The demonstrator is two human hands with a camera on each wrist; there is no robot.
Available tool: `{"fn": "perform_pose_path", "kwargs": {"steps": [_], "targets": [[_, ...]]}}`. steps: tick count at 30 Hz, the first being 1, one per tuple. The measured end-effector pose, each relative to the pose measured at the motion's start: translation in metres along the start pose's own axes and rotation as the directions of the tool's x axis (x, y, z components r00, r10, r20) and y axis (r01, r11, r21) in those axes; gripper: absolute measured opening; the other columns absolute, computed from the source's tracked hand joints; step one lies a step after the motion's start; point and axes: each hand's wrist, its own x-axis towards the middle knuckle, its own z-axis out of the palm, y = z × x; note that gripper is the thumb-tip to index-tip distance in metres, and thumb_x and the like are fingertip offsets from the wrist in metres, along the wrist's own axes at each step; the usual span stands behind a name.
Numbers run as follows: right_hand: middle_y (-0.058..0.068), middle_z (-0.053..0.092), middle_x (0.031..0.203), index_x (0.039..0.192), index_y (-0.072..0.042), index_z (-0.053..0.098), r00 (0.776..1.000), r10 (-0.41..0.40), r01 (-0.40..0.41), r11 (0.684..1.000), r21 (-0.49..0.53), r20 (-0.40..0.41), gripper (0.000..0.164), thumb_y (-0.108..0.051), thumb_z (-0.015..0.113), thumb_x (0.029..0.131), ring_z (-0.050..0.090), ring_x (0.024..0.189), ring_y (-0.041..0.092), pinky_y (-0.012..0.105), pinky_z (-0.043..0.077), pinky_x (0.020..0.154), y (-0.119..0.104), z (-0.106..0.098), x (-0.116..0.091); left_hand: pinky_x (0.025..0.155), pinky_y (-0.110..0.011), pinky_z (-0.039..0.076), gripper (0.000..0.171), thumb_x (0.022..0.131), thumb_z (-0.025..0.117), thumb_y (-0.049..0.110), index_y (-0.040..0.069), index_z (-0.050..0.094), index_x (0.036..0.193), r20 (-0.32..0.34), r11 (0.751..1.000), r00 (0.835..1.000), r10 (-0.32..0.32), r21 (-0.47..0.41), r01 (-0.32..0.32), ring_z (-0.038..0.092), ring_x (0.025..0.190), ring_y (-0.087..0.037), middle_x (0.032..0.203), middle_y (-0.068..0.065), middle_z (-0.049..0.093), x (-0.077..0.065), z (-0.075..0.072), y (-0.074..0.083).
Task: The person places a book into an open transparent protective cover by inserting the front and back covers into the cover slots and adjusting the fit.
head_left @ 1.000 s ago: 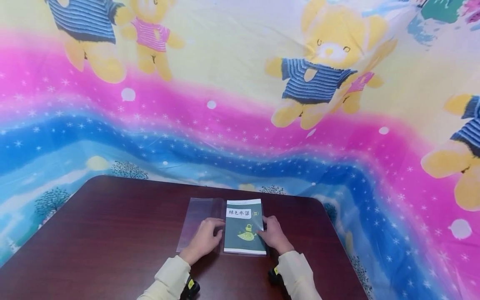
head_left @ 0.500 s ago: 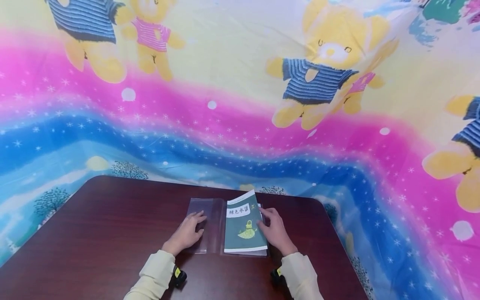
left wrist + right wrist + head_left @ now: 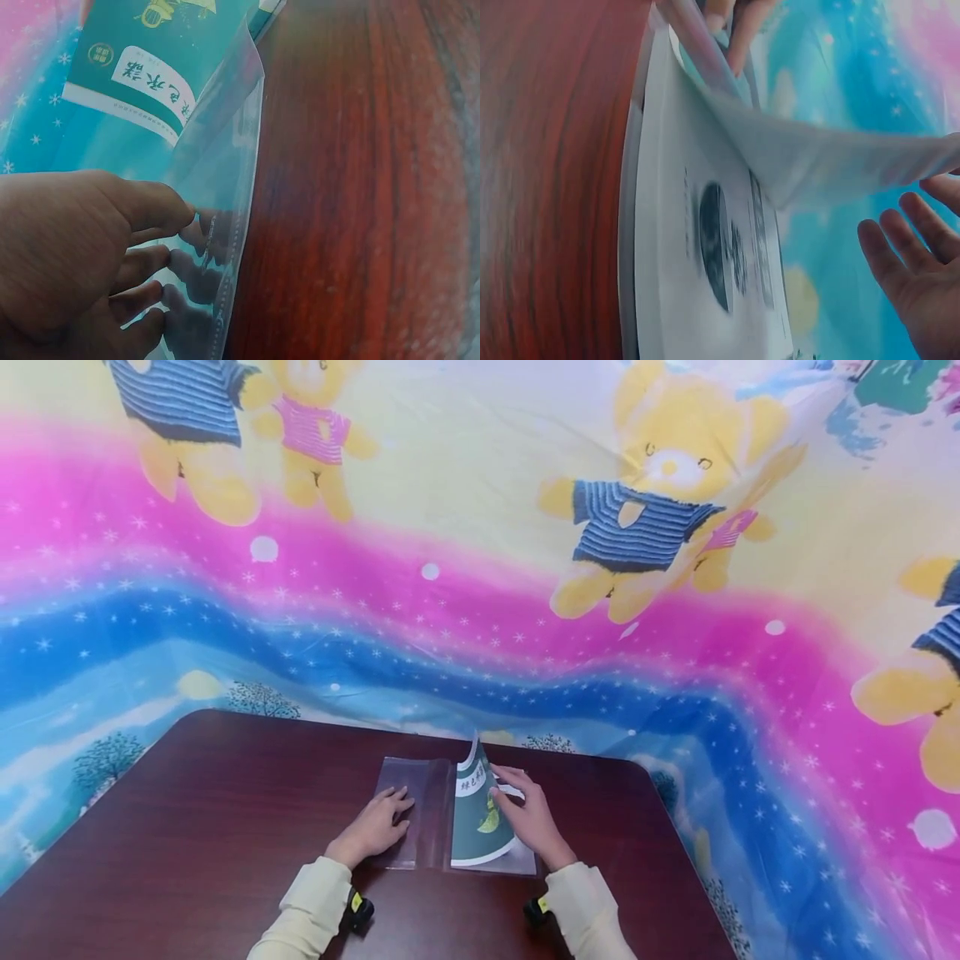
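Note:
A booklet (image 3: 474, 822) with a green cover lies in the right half of a spread clear plastic sleeve (image 3: 433, 814). Its front cover rises and curls leftward, baring a white page (image 3: 742, 300) with dark print. My right hand (image 3: 529, 814) pinches the cover's free edge between thumb and index finger; the other fingers spread apart in the right wrist view. On the sleeve's left flap rests my left hand (image 3: 375, 827), fingers extended over the plastic, as the left wrist view also shows.
Everything lies on a dark reddish-brown table (image 3: 225, 827) with rounded far corners. Behind it hangs a cloth (image 3: 465, 568) printed with teddy bears and snowflakes. Small black devices (image 3: 358, 912) are strapped at both wrists.
The booklet's cover has gone from flat to lifted and curled leftward, the right hand moving left with it. The left hand has shifted from the booklet's left edge onto the sleeve's left flap.

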Motion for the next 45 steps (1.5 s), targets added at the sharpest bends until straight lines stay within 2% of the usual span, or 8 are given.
{"fn": "perform_pose_path", "kwargs": {"steps": [5,9,14,18,24,33,41,45], "targets": [[0.015,0.053,0.149,0.145,-0.009,0.057,1.0,-0.025,0.024,0.997,0.068,0.017,0.046,-0.01,0.064,0.1,0.05,0.136,0.038,0.061,0.044,0.108,-0.007,0.015,0.003,0.116,-0.063,0.032,0.041,0.096,0.065,0.004,-0.009,0.06,0.135,0.017,0.999,1.0,-0.01,-0.033,0.01,0.032,0.146,-0.049,0.154,-0.028,0.044,0.0,-0.003,0.001],[0.014,0.052,0.152,0.145,-0.009,0.057,0.998,-0.036,0.032,0.996,0.079,0.058,0.043,-0.011,0.061,0.103,0.048,0.14,0.036,0.06,0.041,0.112,-0.011,0.024,0.005,0.115,-0.064,0.031,0.043,0.094,0.066,0.004,-0.009,0.06,0.135,0.019,0.999,1.0,0.005,-0.041,-0.004,0.032,0.146,-0.05,0.153,-0.028,0.045,0.001,-0.004,0.0],[0.007,0.047,0.157,0.147,-0.015,0.056,0.984,-0.039,0.041,0.999,-0.01,0.172,0.04,-0.022,0.051,0.108,0.038,0.148,0.031,0.06,0.032,0.118,-0.013,0.03,0.008,0.115,-0.063,0.032,0.042,0.094,0.067,0.004,-0.009,0.061,0.133,0.017,0.999,1.0,0.016,-0.028,-0.016,0.032,0.146,-0.05,0.152,-0.029,0.045,0.005,-0.003,-0.004],[0.003,0.041,0.161,0.15,-0.018,0.052,0.964,-0.014,0.043,0.994,-0.102,0.265,0.043,-0.028,0.043,0.11,0.029,0.151,0.034,0.065,0.025,0.119,-0.015,0.032,0.009,0.117,-0.062,0.03,0.042,0.095,0.066,0.005,-0.009,0.061,0.134,0.028,0.999,1.0,0.006,-0.038,-0.005,0.031,0.147,-0.049,0.153,-0.028,0.044,0.006,-0.002,-0.005],[-0.001,0.032,0.166,0.155,-0.019,0.044,0.932,0.029,0.041,0.982,-0.185,0.362,0.047,-0.02,0.04,0.108,0.017,0.155,0.035,0.069,0.018,0.119,-0.016,0.034,0.011,0.115,-0.063,0.032,0.042,0.093,0.067,0.004,-0.011,0.062,0.131,0.011,0.999,0.999,0.045,-0.024,-0.045,0.034,0.143,-0.052,0.15,-0.032,0.046,0.007,-0.005,-0.004],[-0.003,0.027,0.168,0.156,-0.017,0.042,0.909,0.043,0.055,0.973,-0.222,0.415,0.05,-0.016,0.044,0.106,0.006,0.159,0.03,0.067,0.016,0.121,-0.011,0.038,0.014,0.118,-0.061,0.03,0.04,0.095,0.067,0.005,-0.008,0.063,0.132,0.029,1.0,1.0,0.001,-0.022,0.0,0.033,0.147,-0.049,0.153,-0.028,0.045,0.005,-0.005,-0.003],[0.0,0.021,0.17,0.157,-0.016,0.041,0.904,0.034,0.082,0.965,-0.251,0.427,0.052,-0.023,0.051,0.106,0.001,0.159,0.03,0.066,0.013,0.122,-0.008,0.042,0.016,0.118,-0.061,0.031,0.04,0.094,0.068,0.006,-0.007,0.063,0.132,0.033,0.999,0.999,-0.001,-0.032,0.002,0.033,0.147,-0.048,0.153,-0.027,0.046,0.005,-0.004,-0.005],[0.001,0.015,0.171,0.157,-0.019,0.04,0.907,0.047,0.087,0.951,-0.297,0.418,0.057,-0.029,0.056,0.104,0.004,0.159,0.027,0.062,0.016,0.124,-0.006,0.044,0.019,0.117,-0.061,0.031,0.04,0.094,0.068,0.005,-0.008,0.064,0.132,0.035,1.0,0.999,0.0,-0.023,0.001,0.033,0.146,-0.049,0.152,-0.028,0.046,0.005,-0.003,-0.007]]}}
